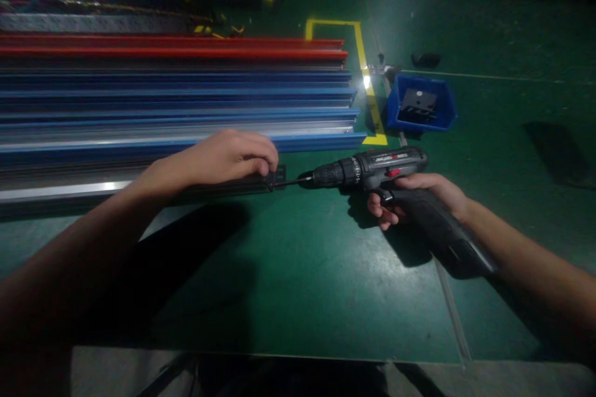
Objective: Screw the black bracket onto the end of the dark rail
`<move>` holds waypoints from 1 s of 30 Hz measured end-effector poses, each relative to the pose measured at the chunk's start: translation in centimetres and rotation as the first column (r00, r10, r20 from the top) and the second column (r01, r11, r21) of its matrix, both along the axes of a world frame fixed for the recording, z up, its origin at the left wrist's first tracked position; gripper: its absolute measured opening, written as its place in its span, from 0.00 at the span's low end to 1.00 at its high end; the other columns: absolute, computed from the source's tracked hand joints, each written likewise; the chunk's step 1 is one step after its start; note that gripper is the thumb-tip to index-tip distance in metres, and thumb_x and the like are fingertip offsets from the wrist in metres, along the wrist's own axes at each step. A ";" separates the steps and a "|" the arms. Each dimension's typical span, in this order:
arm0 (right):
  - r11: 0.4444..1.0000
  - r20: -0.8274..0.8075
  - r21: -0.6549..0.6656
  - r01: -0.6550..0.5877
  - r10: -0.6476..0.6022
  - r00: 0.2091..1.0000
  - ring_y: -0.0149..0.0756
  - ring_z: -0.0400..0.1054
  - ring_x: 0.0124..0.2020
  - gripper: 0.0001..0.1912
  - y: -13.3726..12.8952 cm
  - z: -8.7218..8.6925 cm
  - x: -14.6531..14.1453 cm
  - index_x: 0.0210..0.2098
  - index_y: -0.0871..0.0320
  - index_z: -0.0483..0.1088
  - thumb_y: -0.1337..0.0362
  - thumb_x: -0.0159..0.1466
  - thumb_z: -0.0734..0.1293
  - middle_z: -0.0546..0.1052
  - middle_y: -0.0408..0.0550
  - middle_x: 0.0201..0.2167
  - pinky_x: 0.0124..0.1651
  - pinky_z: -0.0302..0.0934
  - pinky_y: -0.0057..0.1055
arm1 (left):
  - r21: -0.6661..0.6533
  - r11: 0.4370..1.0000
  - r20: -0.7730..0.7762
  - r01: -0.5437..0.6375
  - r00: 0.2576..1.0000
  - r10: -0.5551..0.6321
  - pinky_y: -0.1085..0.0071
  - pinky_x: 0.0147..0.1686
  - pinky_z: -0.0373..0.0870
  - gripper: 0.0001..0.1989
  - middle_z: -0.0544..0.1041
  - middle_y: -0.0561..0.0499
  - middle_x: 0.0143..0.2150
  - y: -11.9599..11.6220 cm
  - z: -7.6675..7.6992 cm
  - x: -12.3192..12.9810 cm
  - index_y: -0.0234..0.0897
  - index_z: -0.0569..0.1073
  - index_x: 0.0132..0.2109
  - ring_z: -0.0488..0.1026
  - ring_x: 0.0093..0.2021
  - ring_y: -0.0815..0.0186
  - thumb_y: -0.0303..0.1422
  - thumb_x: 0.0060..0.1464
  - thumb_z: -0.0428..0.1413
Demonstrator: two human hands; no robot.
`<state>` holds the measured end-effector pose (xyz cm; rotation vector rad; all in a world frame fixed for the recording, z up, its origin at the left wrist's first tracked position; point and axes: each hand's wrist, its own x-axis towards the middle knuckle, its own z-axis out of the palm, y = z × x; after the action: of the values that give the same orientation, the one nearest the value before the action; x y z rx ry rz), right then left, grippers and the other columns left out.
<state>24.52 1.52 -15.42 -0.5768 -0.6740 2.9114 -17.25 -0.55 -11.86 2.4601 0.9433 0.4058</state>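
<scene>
My right hand (419,195) is wrapped round the grip of a black cordless drill (388,164), which lies on its side and points left. Its long thin bit (291,182) reaches the end of the nearest aluminium profile (93,191). There, my left hand (237,158) has its fingers pinched on a small black slotted end plate (280,175). The fingers partly cover the plate and the profile's end. Whether a screw sits at the bit's tip is too small and dark to tell.
Blue profiles (298,141) and red profiles (279,49) lie parallel beyond my left hand. Behind the drill stands a blue bin (447,115) holding black plates (419,99). Yellow tape (361,53) marks the green tabletop (307,285). Wires and parts lie at the far left.
</scene>
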 end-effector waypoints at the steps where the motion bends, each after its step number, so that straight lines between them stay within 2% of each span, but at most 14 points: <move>1: 1.000 0.003 0.004 0.005 -0.005 1.000 0.38 0.77 0.45 0.20 0.0 0.0 0.0 0.53 0.70 0.75 0.59 0.69 0.68 0.80 0.58 0.47 0.56 0.70 0.37 | 0.000 1.000 -0.002 0.001 1.000 -0.001 0.73 0.51 0.70 0.09 0.83 0.50 0.47 0.0 0.0 0.0 0.41 0.80 0.43 0.80 0.47 0.65 0.32 0.67 0.54; 13: 1.000 -0.019 0.002 -0.001 0.001 1.000 0.40 0.78 0.44 0.21 0.0 0.2 -0.2 0.53 0.74 0.73 0.60 0.70 0.67 0.81 0.61 0.47 0.56 0.71 0.39 | -0.019 1.000 -0.008 -0.002 1.000 0.002 0.72 0.52 0.70 0.09 0.83 0.49 0.47 0.0 0.1 0.1 0.40 0.80 0.43 0.79 0.47 0.65 0.32 0.67 0.54; 22: 1.000 -0.026 -0.001 -0.004 0.004 1.000 0.40 0.78 0.45 0.21 0.1 0.1 -0.1 0.55 0.71 0.74 0.59 0.71 0.66 0.81 0.61 0.48 0.57 0.71 0.38 | -0.005 1.000 -0.014 -0.012 1.000 0.011 0.70 0.52 0.71 0.10 0.84 0.48 0.47 0.0 0.1 0.1 0.40 0.81 0.43 0.80 0.47 0.63 0.33 0.67 0.53; 30: 1.000 -0.011 -0.003 0.009 -0.010 1.000 0.40 0.78 0.44 0.22 0.0 0.2 -0.2 0.55 0.72 0.73 0.59 0.70 0.67 0.81 0.61 0.47 0.56 0.71 0.39 | -0.005 1.000 -0.016 -0.007 1.000 0.007 0.70 0.52 0.71 0.10 0.84 0.48 0.47 -0.1 0.2 0.2 0.40 0.80 0.43 0.79 0.47 0.63 0.32 0.67 0.54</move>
<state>24.34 1.57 -15.27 -0.5616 -0.6640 2.9051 -17.06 -0.66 -11.62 2.4589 0.9587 0.3865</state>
